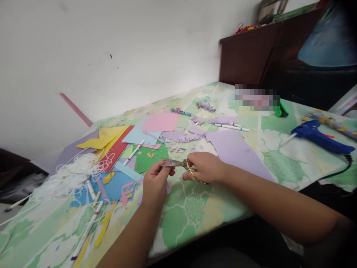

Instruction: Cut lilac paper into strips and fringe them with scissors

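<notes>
My right hand [203,167] is closed around the gold-coloured handles of a pair of scissors [182,163], whose blades point left. The blades reach the fingertips of my left hand [157,178], which is pinched shut. What seems to be a small light purple piece of craft sheet is between those fingers at the blades, mostly hidden by them. Just beyond my hands lie fringed light purple strips [192,138] and small scraps. A large light purple sheet [237,149] lies beyond my right forearm.
On the left are a tangle of white string [75,175], coloured sheets [117,149] and several markers [134,152]. A blue glue gun [320,137] with a cord lies at right, near a purple-and-yellow wrapped stick [331,123]. A white wall [139,56] stands behind the table.
</notes>
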{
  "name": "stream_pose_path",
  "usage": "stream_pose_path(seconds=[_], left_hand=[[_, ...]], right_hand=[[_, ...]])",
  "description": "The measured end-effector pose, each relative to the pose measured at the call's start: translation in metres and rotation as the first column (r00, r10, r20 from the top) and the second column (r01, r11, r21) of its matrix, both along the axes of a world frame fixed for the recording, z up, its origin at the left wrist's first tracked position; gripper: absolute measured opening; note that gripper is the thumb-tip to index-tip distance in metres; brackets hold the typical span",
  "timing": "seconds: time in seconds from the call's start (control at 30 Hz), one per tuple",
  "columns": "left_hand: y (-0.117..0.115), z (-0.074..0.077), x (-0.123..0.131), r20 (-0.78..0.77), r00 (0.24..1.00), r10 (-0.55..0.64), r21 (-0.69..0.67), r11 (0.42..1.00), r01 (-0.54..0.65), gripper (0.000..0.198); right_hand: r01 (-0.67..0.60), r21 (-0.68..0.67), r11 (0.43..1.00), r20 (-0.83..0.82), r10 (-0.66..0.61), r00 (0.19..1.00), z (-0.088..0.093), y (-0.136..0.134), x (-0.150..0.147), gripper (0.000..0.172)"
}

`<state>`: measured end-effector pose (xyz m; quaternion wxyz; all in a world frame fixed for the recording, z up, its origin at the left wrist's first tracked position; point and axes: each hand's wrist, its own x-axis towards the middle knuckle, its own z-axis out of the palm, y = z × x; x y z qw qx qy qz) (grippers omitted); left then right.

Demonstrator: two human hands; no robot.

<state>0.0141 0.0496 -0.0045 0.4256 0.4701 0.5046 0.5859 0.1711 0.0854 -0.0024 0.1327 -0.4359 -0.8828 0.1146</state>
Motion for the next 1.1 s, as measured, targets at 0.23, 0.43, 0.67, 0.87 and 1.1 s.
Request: stream_pose_path(seconds=[0.23,0.43,0.67,0.87,1.1], left_hand=[[-0.0016,-0.0003,0.0003,-0.036,0.999,-0.024,-0.029,0.999,0.023,0.009],[-0.0001,-0.0040,-0.0016,0.012,0.999,-0.045,-0.036,0.998,0.045,0.009],[-0.0008,-0.0034,-0.0024,-0.021,1.000,-0.014,-0.070,0.997,0.013,0.011],[-0.0010,0.0000,-0.0026,-0.011,0.999,-0.039,-0.121,0.992,0.038,0.013],[-0.0004,-0.0012,-0.0022,0.047,0.995,-0.087,-0.217,0.972,0.095,0.019]], right_hand=[[-0.010,-0.006,1.000,0.000,0.010,1.000,-0.0009,-0.0005,-0.0010,0.045],[-0.013,-0.015,1.000,0.031,0.014,0.999,-0.0022,0.0005,-0.0006,0.049],[-0.023,-0.028,0.999,0.063,0.025,0.998,-0.0005,0.0021,-0.0003,0.049],[-0.008,0.007,1.000,0.093,0.007,0.996,-0.0001,0.0036,0.0017,0.050],[0.031,0.007,1.000,0.096,-0.031,0.995,0.0032,0.0055,0.0055,0.049]])
